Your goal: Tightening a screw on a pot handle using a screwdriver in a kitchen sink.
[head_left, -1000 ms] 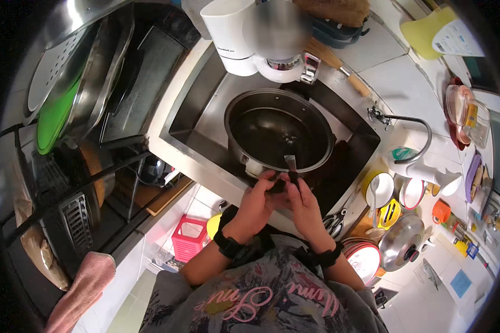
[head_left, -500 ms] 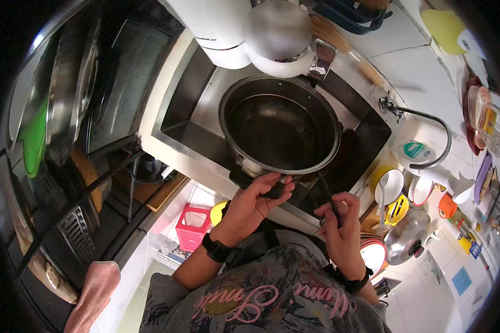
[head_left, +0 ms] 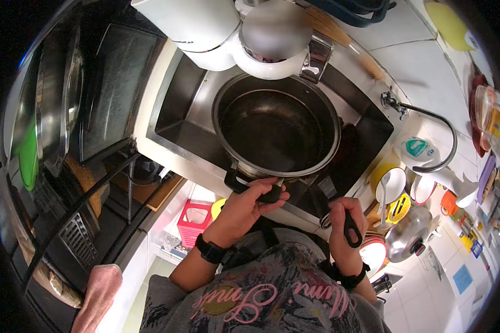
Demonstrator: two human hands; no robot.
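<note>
A wide dark pot (head_left: 272, 130) with a metal rim sits tilted over the steel sink (head_left: 197, 114). My left hand (head_left: 250, 205) is closed round the black loop handle (head_left: 236, 182) on its near side, thumb on top. To the right of that, my right hand (head_left: 344, 222) grips a black-handled kitchen tool (head_left: 352, 232). The handle's end, with a hole in it, sticks out below the fingers. Its far end lies against the dark sink, and I cannot make out the kind of tool.
A white appliance (head_left: 203, 33) stands behind the pot. A curved tap (head_left: 450, 127) reaches in from the right, near a white bottle (head_left: 419, 150), a yellow bowl (head_left: 390, 186) and a steel lid (head_left: 408, 233). At left stands a black rack (head_left: 89, 194).
My right hand has turned, so the tool's black handle end now shows below the fingers. The pot's inside shows more of its base. My left hand keeps its hold on the handle.
</note>
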